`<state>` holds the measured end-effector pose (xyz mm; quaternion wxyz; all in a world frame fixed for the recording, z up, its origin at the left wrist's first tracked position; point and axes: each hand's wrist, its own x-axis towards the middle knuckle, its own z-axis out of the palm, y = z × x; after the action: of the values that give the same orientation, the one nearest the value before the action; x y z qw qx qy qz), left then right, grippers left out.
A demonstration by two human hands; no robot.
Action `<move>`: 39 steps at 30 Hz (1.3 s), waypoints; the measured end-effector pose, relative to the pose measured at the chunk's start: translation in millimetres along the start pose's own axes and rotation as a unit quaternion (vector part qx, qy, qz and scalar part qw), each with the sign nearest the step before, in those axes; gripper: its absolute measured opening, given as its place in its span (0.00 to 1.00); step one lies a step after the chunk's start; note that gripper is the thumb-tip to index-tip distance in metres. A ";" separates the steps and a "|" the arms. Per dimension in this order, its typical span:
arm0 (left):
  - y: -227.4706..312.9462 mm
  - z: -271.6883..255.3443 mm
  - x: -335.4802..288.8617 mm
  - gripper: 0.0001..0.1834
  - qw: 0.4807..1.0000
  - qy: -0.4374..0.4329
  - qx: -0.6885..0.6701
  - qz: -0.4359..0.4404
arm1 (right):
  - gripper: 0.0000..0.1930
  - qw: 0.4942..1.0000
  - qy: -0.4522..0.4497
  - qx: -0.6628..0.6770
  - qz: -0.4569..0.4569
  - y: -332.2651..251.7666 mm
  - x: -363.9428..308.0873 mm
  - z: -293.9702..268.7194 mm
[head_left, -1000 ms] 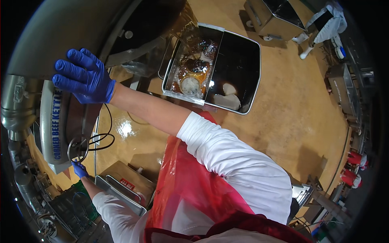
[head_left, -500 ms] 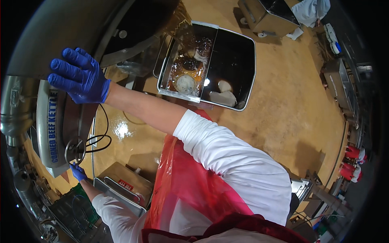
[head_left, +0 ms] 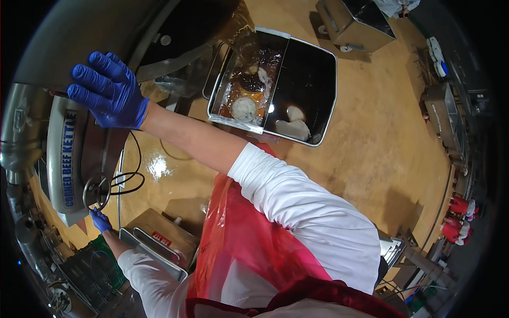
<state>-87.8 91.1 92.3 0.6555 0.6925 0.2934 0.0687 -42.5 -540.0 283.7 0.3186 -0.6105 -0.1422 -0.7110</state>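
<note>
My right hand (head_left: 110,94), in a blue glove, lies with fingers stretched out against a large steel kettle (head_left: 79,47). The kettle is tipped, and brown liquid (head_left: 241,34) runs off its lip into a wheeled steel tub (head_left: 335,79). A metal-edged insert (head_left: 249,126) covers the tub's left half, with foam and pale lumps in it. Dark liquid fills the right half, where pale chunks (head_left: 292,129) show at the surface. Lower left, my gloved left hand (head_left: 101,220) is closed at the bottom of a metal handwheel (head_left: 97,194) on the kettle's stand; its fingers are partly hidden.
Black cables (head_left: 139,177) hang beside the kettle stand. A steel box-like unit (head_left: 164,233) stands close to my left arm. Another steel tub (head_left: 355,29) is at the far right, near a person in white (head_left: 395,6). Steel carts (head_left: 445,116) line the right side of the tan floor.
The view has shifted slightly. My right hand sits a little farther right and up in the picture, still against the kettle. Liquid keeps pouring. The person in white has moved farther off.
</note>
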 end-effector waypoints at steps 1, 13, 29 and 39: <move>-0.6 3.6 0.0 0.26 1.000 -0.003 0.001 -0.003 | 0.36 1.000 0.000 0.005 0.000 1.8 -0.1 -0.3; -8.1 -2.0 -5.0 0.24 1.000 -0.028 0.006 -0.005 | 0.36 0.999 -0.023 -0.033 -0.006 0.9 -8.5 -0.3; -4.0 4.7 -18.2 0.21 0.999 -0.036 -0.033 -0.008 | 0.37 0.999 -0.020 -0.033 0.001 -2.0 -5.6 -5.6; -13.5 3.3 -19.3 0.22 1.000 -0.006 0.005 0.008 | 0.37 1.000 -0.012 -0.019 0.001 -4.2 -4.5 -6.1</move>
<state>-106.3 78.3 84.6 0.6529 0.6988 0.2841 0.0683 -49.6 -539.1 278.8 0.3059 -0.6245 -0.1322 -0.7063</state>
